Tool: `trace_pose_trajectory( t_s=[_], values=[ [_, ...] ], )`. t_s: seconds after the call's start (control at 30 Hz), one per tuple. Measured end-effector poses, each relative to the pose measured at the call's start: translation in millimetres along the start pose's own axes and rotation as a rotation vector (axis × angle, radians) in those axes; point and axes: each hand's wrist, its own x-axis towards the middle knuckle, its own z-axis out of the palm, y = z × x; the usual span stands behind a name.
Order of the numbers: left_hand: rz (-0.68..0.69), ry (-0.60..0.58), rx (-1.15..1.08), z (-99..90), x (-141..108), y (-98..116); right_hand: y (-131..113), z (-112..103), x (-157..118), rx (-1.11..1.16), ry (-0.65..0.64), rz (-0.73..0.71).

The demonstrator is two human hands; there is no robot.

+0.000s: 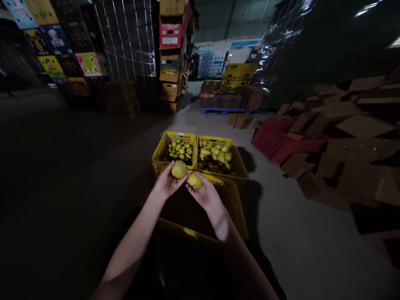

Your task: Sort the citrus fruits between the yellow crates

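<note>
Left hand [165, 183] grips a round green-yellow fruit [179, 169], right hand [207, 194] a round yellow fruit [195, 180], both mid-frame; shallow finger holds could let either slip into the yellow plastic crate [190, 233] below.

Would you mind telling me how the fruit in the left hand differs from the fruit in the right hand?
Colour: the left fruit is greener, while the right fruit is more yellow.
Size: the left fruit looks somewhat larger than the right fruit.
Position: the left fruit appears higher in the picture than the right fruit.
Shared: both are rounded, one held in the left hand, the other in the right hand.
</note>
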Motion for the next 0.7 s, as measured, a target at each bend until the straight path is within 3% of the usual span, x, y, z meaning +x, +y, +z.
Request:
trace_pose_trajectory(
  t_s=[0.53,0.63,0.7],
  values=[
    [-0.058,0.022,0.032,0.9,-0.3,1.7,-4.6,2.0,-5.7,-0.049,-0.096,-0.021],
    [0.021,0.047,0.146,0.5,-0.1,-0.8,-2.2,1.4,-5.3,-0.138,-0.084,-0.099],
    [0.202,0.083,0.273,0.5,-0.8,-4.0,-0.3,-0.8,-3.7,-0.260,-0.027,-0.244]
  ],
)
